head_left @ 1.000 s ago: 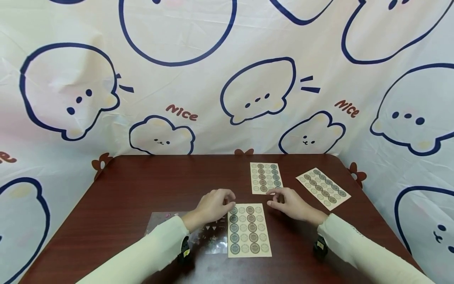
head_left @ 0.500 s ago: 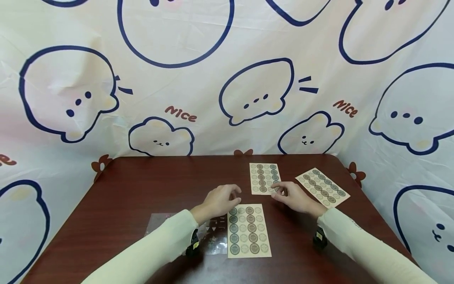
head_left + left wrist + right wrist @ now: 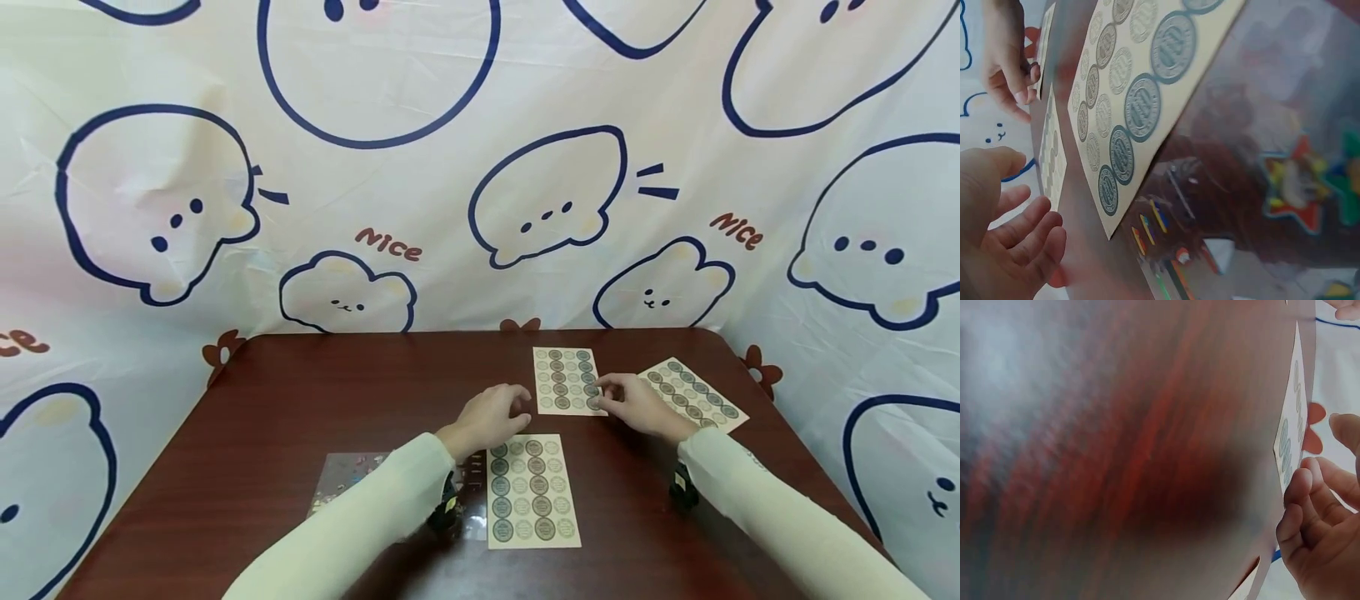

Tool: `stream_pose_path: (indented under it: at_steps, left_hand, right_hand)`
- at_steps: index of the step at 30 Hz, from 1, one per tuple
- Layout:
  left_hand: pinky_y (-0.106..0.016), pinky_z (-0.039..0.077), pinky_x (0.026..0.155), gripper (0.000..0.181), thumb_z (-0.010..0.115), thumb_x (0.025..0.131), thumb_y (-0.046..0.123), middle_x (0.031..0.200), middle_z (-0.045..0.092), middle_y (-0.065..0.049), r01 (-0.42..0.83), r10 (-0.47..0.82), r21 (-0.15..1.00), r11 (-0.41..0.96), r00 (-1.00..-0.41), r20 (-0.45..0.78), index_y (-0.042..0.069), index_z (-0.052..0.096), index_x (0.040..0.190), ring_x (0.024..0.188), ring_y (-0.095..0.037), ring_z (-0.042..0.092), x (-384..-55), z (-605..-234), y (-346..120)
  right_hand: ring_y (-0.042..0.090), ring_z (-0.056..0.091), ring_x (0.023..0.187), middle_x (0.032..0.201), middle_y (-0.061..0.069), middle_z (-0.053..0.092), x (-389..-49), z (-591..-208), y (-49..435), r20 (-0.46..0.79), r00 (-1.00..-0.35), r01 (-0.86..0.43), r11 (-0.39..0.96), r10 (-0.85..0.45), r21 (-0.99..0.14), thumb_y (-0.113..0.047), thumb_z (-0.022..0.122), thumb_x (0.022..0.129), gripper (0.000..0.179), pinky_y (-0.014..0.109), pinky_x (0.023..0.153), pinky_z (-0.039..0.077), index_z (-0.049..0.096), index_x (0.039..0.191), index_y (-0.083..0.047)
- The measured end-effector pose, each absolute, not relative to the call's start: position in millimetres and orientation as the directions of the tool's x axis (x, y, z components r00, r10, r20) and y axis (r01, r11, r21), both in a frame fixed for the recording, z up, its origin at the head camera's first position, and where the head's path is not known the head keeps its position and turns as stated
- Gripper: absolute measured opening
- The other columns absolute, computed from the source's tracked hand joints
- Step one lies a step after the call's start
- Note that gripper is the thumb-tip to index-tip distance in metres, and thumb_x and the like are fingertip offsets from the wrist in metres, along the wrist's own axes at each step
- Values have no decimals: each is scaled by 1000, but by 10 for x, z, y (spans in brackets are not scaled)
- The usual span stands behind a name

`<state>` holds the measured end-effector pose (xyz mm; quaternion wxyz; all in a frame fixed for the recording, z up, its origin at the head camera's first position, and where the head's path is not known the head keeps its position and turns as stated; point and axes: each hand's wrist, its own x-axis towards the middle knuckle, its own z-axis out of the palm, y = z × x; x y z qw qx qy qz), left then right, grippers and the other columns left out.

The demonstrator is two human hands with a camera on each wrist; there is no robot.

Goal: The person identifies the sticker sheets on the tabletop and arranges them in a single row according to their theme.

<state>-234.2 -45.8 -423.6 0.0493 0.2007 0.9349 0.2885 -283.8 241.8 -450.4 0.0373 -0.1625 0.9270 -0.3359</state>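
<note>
At the left of the table (image 3: 292, 392), a clear plastic sheet (image 3: 347, 469) dotted with small colourful pieces lies partly under your left sleeve. Your left hand (image 3: 489, 415), relaxed and gripping nothing, hovers by the top edge of the near sticker sheet (image 3: 533, 492), which lies flat directly before you. Beyond it, the far sticker sheet (image 3: 567, 381) also lies flat, your right hand (image 3: 633, 404) at its right edge, fingers bent, thumb apart and nothing held; whether a fingertip touches the paper, you cannot tell from here. Farthest right, the slanted sticker sheet (image 3: 697, 392) is partly covered by that same hand. To square the far sheet, best lay fingertips lightly along its edge, slide it without lifting, and steady the opposite side with your left hand. Compared with half a second ago, both your hands sit farther right, the right one now hiding the slanted sheet's left corner; the sheets themselves appear unmoved.
</note>
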Motion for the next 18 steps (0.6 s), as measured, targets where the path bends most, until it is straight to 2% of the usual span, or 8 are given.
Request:
stream_pose_path:
  at_steps: [8, 18]
  left_hand:
    - [-40, 53, 91, 40, 66, 99, 25, 121, 66, -7, 296, 363, 570, 766, -932, -4, 12, 60, 137, 108, -21, 63, -2446, -4280, -416]
    - [-41, 52, 90, 48, 65, 99, 23, 130, 62, -12, 295, 378, 593, 749, -926, -17, 11, 54, 145, 113, -25, 62, -2627, -4258, -329]
  right_hand:
    - [15, 53, 71, 84, 7, 60, -2947, -4512, 2476, -2, -958, -227, 759, -288, -610, -17, 67, 97, 34, 27, 63, 43, 64, 124, 3]
    - [21, 54, 81, 99, 13, 62, -3085, -4489, 2551, -67, -965, -173, 809, -252, -561, -22, 68, 96, 48, 32, 70, 44, 57, 135, 3]
